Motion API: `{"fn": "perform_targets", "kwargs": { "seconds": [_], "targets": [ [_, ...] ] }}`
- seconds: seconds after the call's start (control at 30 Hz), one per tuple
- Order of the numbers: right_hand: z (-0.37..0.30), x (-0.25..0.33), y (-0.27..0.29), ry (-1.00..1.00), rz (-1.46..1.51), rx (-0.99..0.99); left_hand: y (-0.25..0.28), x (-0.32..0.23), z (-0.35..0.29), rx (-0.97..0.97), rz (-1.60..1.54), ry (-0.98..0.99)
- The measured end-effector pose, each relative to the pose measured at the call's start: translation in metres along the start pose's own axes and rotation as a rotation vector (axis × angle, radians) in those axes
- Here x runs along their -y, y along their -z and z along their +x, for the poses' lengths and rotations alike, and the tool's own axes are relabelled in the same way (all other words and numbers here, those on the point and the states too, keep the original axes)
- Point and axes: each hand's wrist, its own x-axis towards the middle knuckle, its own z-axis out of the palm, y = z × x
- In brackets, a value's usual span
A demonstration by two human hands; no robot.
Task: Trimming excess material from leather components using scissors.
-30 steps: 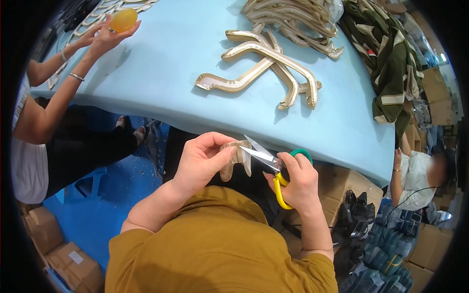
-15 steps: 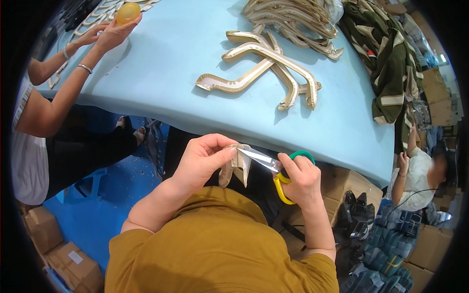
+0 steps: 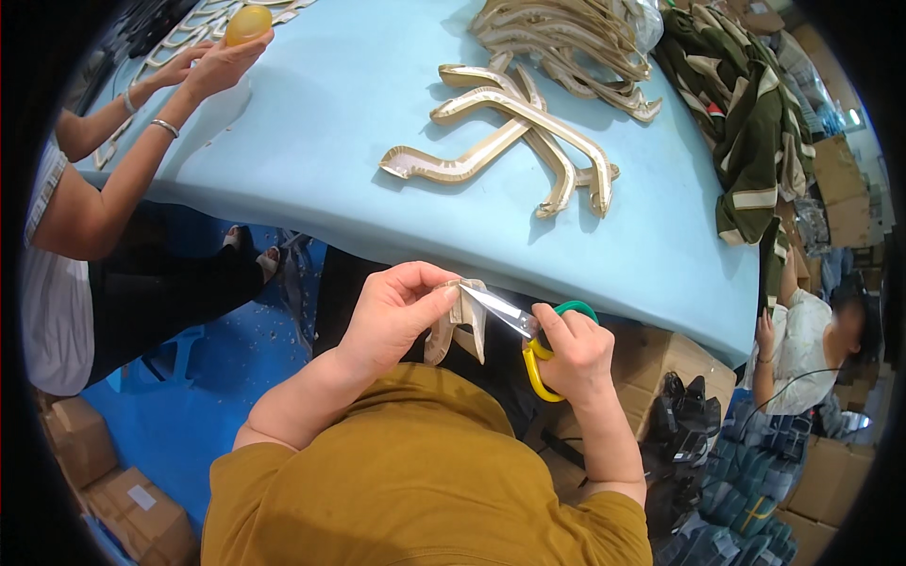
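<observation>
My left hand (image 3: 401, 307) pinches a curved beige strip (image 3: 469, 332) between thumb and fingers, just off the table's near edge. The strip bends over and its ends hang down. In my right hand (image 3: 574, 351) is a pair of scissors (image 3: 505, 311) with one green and one yellow handle loop. Their blade tips touch the strip close to my left thumb. Whether the blades are fully together is hard to make out. On the table several similar curved strips (image 3: 453, 167) lie crossed over each other.
A light blue cloth covers the table (image 3: 311, 141). At the back lies a heap of beige strips (image 3: 557, 42), with a dark green garment (image 3: 746, 123) to its right. At left, a co-worker's hands (image 3: 212, 71) hold a yellow round object (image 3: 248, 25). Cardboard boxes (image 3: 146, 514) stand on the floor.
My right hand and the scissor handles have shifted slightly left and down. The blade tips stay at the strip, and my left hand keeps its pinch.
</observation>
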Motion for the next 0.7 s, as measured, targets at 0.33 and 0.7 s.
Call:
{"fn": "perform_targets", "kwargs": {
  "seconds": [0.33, 0.7],
  "targets": [
    [-0.005, 0.005, 0.005, -0.01, -0.018, 0.062, 0.004, 0.003, -0.003, 0.035, 0.045, -0.021],
    [0.023, 0.039, -0.014, -0.497, 1.239, 0.086, 0.002, -0.001, -0.006, 0.094, -0.154, 0.126]
  ]
}}
